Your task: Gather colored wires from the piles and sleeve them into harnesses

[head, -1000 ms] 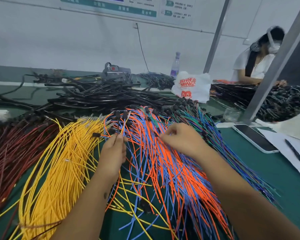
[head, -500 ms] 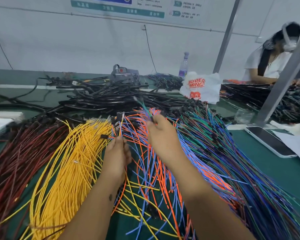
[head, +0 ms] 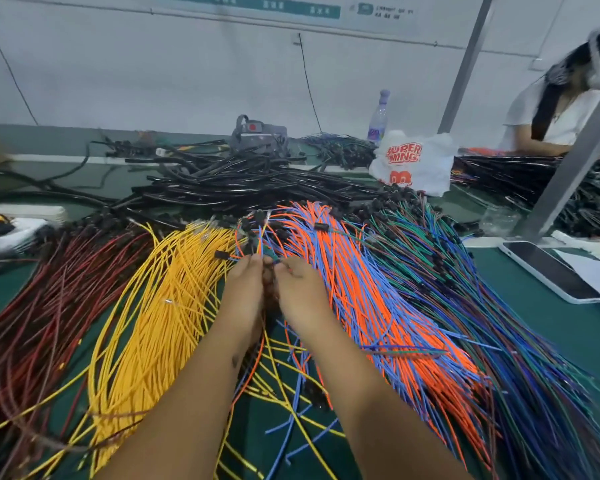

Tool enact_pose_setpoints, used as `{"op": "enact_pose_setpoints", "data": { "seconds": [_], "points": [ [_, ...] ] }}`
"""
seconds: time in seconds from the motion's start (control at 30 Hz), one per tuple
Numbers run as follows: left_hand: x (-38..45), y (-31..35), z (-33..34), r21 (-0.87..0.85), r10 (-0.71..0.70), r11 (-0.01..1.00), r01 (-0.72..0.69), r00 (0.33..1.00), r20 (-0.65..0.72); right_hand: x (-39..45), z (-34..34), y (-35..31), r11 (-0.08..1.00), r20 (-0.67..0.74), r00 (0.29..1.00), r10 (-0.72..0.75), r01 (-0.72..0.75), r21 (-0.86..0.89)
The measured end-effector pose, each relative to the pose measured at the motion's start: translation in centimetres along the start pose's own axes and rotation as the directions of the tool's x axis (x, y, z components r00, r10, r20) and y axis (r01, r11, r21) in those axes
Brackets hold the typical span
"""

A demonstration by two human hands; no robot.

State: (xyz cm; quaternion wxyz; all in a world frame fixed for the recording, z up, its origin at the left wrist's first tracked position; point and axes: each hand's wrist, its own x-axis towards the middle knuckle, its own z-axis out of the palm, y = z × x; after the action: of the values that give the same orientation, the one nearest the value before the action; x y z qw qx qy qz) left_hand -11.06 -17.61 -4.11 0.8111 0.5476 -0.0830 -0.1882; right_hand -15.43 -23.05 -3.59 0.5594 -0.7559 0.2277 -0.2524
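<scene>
We see both hands meet at the middle of the green workbench (head: 551, 327), over the gap between the yellow wire pile (head: 160, 306) and the orange and blue wire pile (head: 371, 292). The left hand (head: 245, 292) pinches a small upright bunch of wires (head: 257, 233), orange, blue and yellow ends with dark connectors fanning above its fingertips. A second ago the right hand (head: 300, 292) was out over the orange and blue strands; half a second ago it was lifting a greenish wire clear; now it sits knuckle to knuckle beside the left, fingers curled around a green wire (head: 275, 260) at the base of the bunch. We judge that one more colour is being added to the set held in the left hand, so gathering goes on and sleeving is not yet begun. The black sleeving tubes (head: 243, 188) lie heaped behind the piles, untouched. The dark red wire pile (head: 49, 292) lies far left, the green and blue wire pile (head: 465, 278) far right. A phone (head: 548, 271) lies at the bench's right edge.
</scene>
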Motion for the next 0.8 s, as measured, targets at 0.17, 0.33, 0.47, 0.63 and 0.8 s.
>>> {"op": "enact_pose_setpoints", "data": {
  "seconds": [0.17, 0.33, 0.47, 0.63, 0.8],
  "points": [
    [1.1, 3.8, -2.3, -0.461, -0.278, 0.838, 0.291, 0.955, 0.098, -0.2, -1.6, -2.9, 0.251, 0.312, 0.92, 0.238, -0.369, 0.895],
    [1.8, 7.8, -6.9, -0.618, -0.332, 0.573, 0.538, 0.842, 0.425, -0.9, 1.6, -6.2, 0.182, 0.374, 0.927, 0.03, -0.373, 0.91],
    [1.8, 6.7, -6.8, -0.499, -0.306, 0.787, 0.364, 0.931, 0.198, -1.0, 4.0, -4.9, 0.446, 0.329, 0.943, 0.058, -0.319, 0.836],
    [1.3, 3.7, -6.8, -0.371, -0.208, 0.898, 0.236, 0.971, 0.116, -0.8, 4.5, -1.3, 0.81, 0.217, 0.963, 0.162, -0.255, 0.528],
    [1.5, 3.5, -6.8, -0.284, -0.1, 0.952, 0.117, 0.992, 0.072, -1.5, 5.9, -0.9, 0.963, 0.084, 0.996, 0.03, -0.051, 0.265]
  ]
}}
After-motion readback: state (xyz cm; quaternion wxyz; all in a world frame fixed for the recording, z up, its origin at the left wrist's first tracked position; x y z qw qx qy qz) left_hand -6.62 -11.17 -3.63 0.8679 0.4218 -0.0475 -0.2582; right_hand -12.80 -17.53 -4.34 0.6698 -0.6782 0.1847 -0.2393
